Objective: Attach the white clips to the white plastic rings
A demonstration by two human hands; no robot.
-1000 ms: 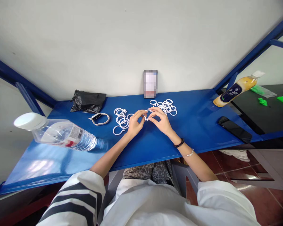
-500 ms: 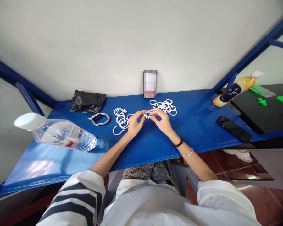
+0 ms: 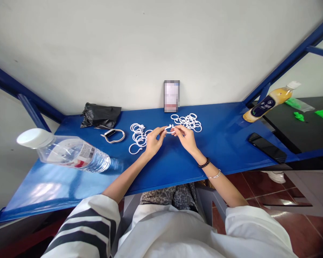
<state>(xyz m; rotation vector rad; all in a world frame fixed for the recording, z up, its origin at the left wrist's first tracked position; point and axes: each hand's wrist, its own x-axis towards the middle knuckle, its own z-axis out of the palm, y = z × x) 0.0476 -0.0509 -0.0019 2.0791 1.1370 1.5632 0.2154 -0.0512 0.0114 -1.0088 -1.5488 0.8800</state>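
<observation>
One white plastic ring (image 3: 170, 132) shows in the head view I watch remotely, pinched at opposite sides by the left hand (image 3: 154, 141) and right hand (image 3: 187, 138) above the blue table (image 3: 218, 143). I judge that uneven fingertip pressure could flick it loose, into the cluster of rings (image 3: 188, 122) just beyond.

The ring (image 3: 169, 133) looks plastic, the tabletop (image 3: 226, 139) glossy.

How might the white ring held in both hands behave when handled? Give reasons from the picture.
The white ring is probably light, being thin and pinched between the left hand and right hand. It seems springy rather than floppy, given its rounded curve.
</observation>
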